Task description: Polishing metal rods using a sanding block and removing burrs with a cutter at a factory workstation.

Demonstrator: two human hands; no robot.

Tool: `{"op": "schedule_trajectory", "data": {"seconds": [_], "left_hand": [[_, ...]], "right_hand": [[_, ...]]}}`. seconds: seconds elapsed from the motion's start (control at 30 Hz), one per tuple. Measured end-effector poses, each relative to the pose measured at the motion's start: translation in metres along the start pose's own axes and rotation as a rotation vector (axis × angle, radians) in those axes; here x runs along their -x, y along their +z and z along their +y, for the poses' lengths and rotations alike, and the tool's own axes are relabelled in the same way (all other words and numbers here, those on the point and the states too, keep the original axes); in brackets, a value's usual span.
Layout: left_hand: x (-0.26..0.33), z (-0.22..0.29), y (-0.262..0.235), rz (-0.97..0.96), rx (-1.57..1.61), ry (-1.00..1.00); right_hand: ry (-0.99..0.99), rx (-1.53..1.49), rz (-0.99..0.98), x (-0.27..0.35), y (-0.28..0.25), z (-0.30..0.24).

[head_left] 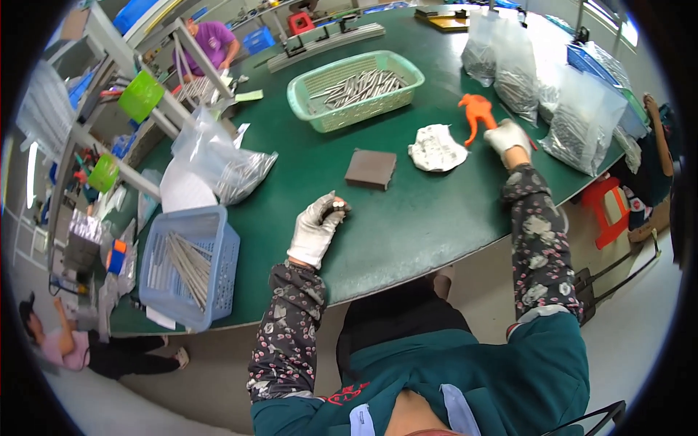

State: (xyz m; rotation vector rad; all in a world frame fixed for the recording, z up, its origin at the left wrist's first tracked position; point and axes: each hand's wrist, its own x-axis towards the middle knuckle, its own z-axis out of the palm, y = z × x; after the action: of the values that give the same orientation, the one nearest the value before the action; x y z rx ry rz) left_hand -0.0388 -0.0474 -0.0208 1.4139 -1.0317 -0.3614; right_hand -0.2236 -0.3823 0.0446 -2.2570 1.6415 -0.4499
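Observation:
My left hand [318,227], in a white glove with darkened fingertips, is closed near the front of the green table [407,240]. A small dark thing with bright, pale ends [338,207] shows at its fingertips, too small to name. My right hand [507,138], also gloved, reaches far right with its fingers curled down. Right against its fingers lies an orange curved tool [478,115], perhaps with handles. A thin red piece [533,144] sticks out on the hand's other side. Between the hands lie a brown-grey block [371,168] and a crumpled white cloth [437,148].
A green basket [356,120] of metal rods stands at the back. Left are a blue basket [231,269] with long rods and a plastic bag [243,174] of parts. Several filled bags [585,127] line the right. A person in purple [211,43] works across the table.

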Motion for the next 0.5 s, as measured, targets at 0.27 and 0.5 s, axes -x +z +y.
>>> {"op": "schedule_trajectory", "data": {"seconds": [0.27,0.5], "left_hand": [[0.110,0.078,0.016,-0.024,-0.003,-0.058],[0.199,0.030,0.059,0.094,0.061,-0.431]], "right_hand": [[-0.256,-0.919,-0.430,0.150,-0.049,0.006],[-0.087,-0.813,-1.458,0.231,-0.012,0.064]]}}
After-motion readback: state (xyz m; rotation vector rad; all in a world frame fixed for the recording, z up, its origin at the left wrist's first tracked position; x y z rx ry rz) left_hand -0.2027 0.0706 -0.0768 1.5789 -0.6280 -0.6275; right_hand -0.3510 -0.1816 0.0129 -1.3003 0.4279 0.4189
